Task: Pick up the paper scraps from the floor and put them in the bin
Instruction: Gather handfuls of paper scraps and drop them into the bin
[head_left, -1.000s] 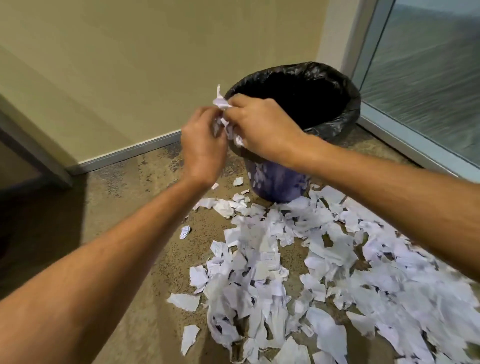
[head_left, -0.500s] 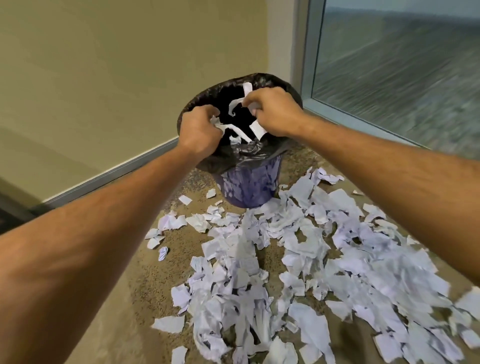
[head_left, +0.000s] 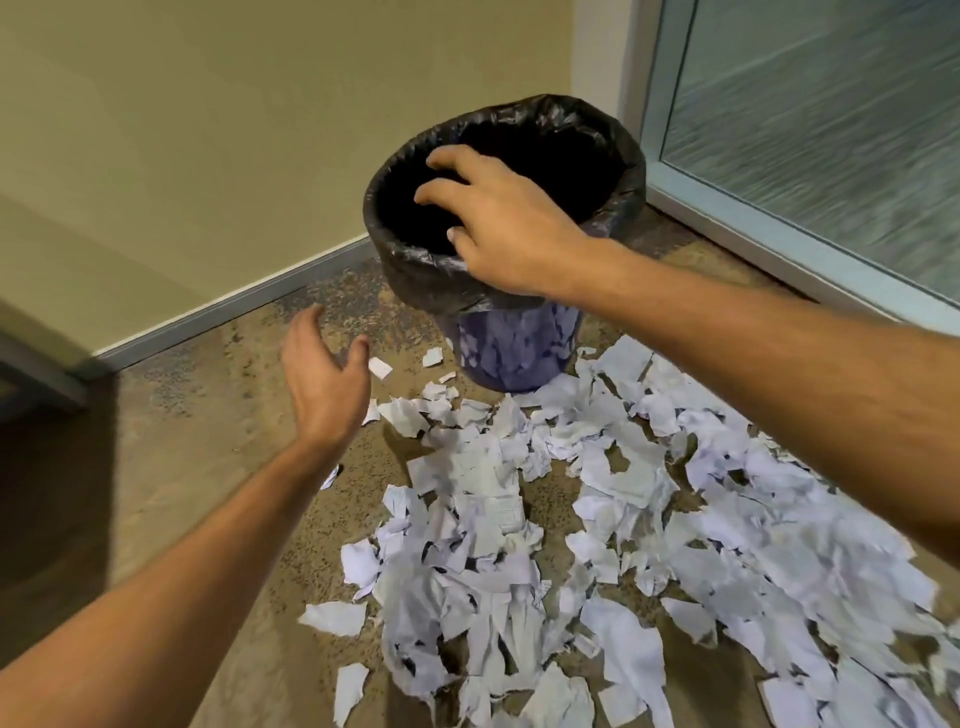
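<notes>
A purple bin (head_left: 514, 348) lined with a black bag (head_left: 613, 135) stands in the room's corner. White paper scraps (head_left: 597, 519) cover the floor in front of it and to its right. My right hand (head_left: 498, 228) hovers over the bin's near rim, fingers spread, holding nothing. My left hand (head_left: 322, 379) hangs lower, to the left of the bin above the floor, open and empty. The inside of the bin is dark, so its contents are hidden.
A beige wall with a metal skirting (head_left: 234, 306) runs behind the bin. A frosted glass panel in a metal frame (head_left: 779, 244) closes the right side. Bare speckled floor (head_left: 197, 467) lies to the left of the scraps.
Both hands held a bunch of scraps over the bin; the scraps are gone from them now. My left hand has dropped down and left, and my right hand has opened over the rim.
</notes>
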